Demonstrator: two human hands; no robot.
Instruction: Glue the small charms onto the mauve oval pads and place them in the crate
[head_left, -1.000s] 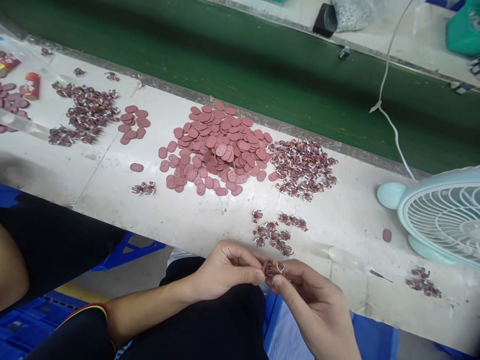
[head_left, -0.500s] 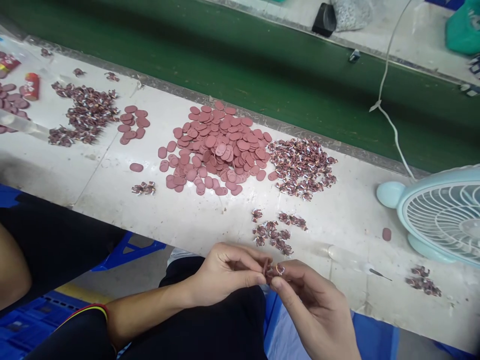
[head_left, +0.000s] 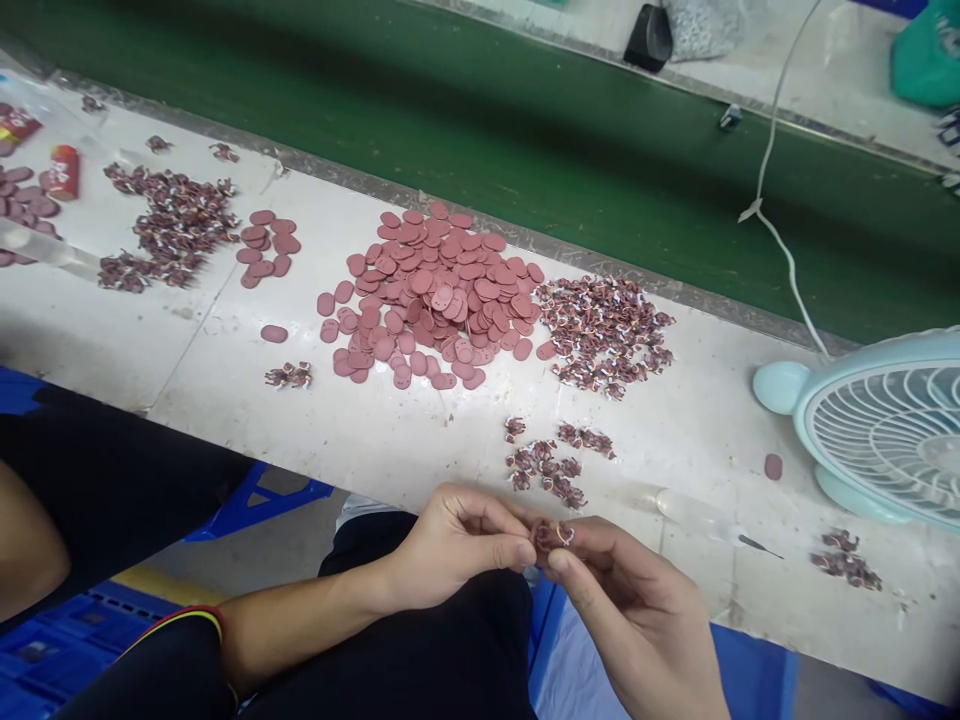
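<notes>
A small brown figurine (head_left: 553,535) with a pale loop-shaped marking is pinched between my two hands at the table's front edge. My left hand (head_left: 469,545) is closed, thumb and forefinger on the figurine's left side. My right hand (head_left: 630,600) closes on the other side with its thumb and fingertips. Whether an oval disc sits under the figurine is hidden by the fingers. Just beyond my hands lies a loose group of similar figurines (head_left: 544,462). Farther off are a large pile of reddish-brown oval discs (head_left: 442,300) and a dense heap of figurines (head_left: 604,335).
A pale blue fan (head_left: 900,430) stands at the right, near a single disc (head_left: 773,467) and a few figurines (head_left: 846,562). To the left lie another figurine heap (head_left: 176,225) and a small disc group (head_left: 266,248). Another person's arm (head_left: 30,540) shows at left.
The figurine between my fingers has turned, so more of its brown body faces up. The thin reddish edge seen earlier at my left fingertips no longer shows. Both hands stay almost in place.
</notes>
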